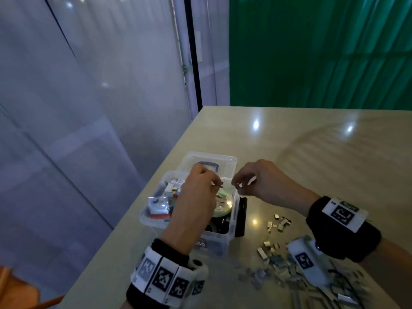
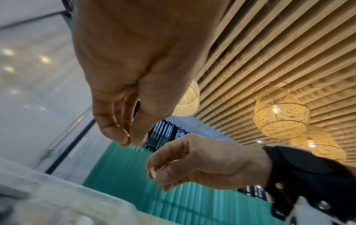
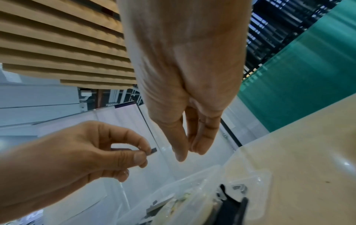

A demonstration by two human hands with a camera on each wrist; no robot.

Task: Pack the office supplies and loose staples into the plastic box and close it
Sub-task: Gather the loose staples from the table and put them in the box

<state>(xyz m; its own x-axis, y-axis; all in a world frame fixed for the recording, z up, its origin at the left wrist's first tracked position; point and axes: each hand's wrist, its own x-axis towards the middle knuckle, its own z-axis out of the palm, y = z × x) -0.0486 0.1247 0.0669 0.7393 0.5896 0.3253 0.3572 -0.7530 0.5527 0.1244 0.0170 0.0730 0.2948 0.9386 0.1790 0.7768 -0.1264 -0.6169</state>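
Nearest you, your left hand [image 1: 191, 197] hangs over the open plastic box [image 1: 231, 221], thumb and forefinger pinching a small staple strip [image 3: 153, 151]. Your right hand [image 1: 263, 184] hovers just beside it above the box's right edge, fingertips pressed on another small piece [image 1: 239, 186]. The clear box on the table [image 1: 334, 157] holds packets, a round tape roll [image 1: 223, 206] and a labelled carton [image 1: 175, 186] whose print is too blurred to read. Loose staples [image 1: 276, 248] lie scattered on the table right of the box.
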